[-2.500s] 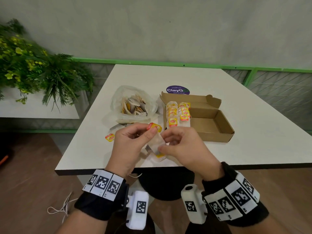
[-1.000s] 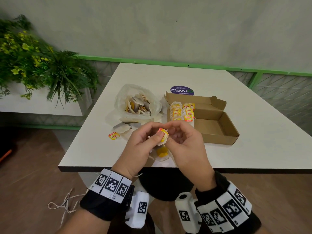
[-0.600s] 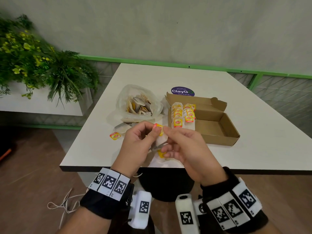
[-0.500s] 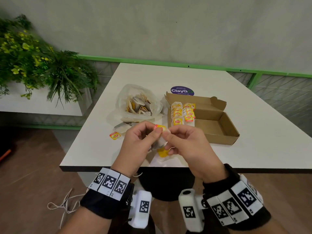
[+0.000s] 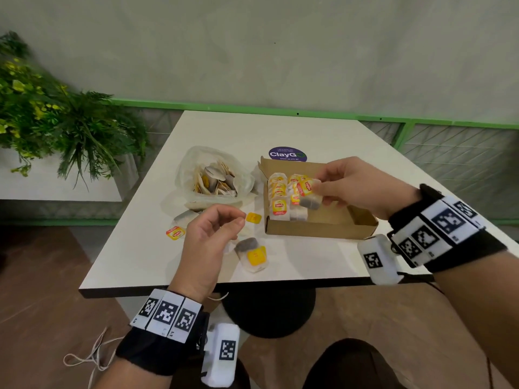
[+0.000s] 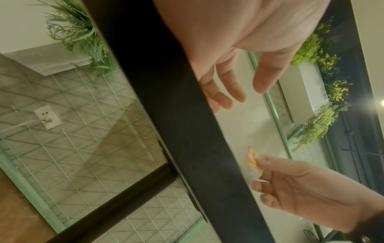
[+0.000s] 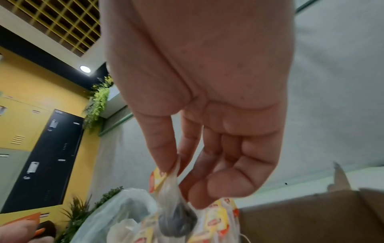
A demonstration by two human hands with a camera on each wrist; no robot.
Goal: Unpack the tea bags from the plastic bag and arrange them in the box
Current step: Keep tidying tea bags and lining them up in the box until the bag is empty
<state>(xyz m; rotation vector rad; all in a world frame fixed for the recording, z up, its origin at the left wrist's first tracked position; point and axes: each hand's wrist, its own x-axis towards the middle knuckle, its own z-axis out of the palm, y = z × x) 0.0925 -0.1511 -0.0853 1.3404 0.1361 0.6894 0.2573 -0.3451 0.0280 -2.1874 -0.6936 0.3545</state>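
Above the box (image 5: 314, 228), right hand (image 5: 356, 186) fingers (image 7: 164, 148) pinch a tea bag (image 5: 309, 196).

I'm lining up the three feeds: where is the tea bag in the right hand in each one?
Head: the tea bag is right of centre, pinched by the right hand above the cardboard box.
Left wrist: tea bag at lower right, at that hand's fingertips, past the dark table edge.
Right wrist: tea bag hangs bottom centre.
Shared landmark: the right hand itself.
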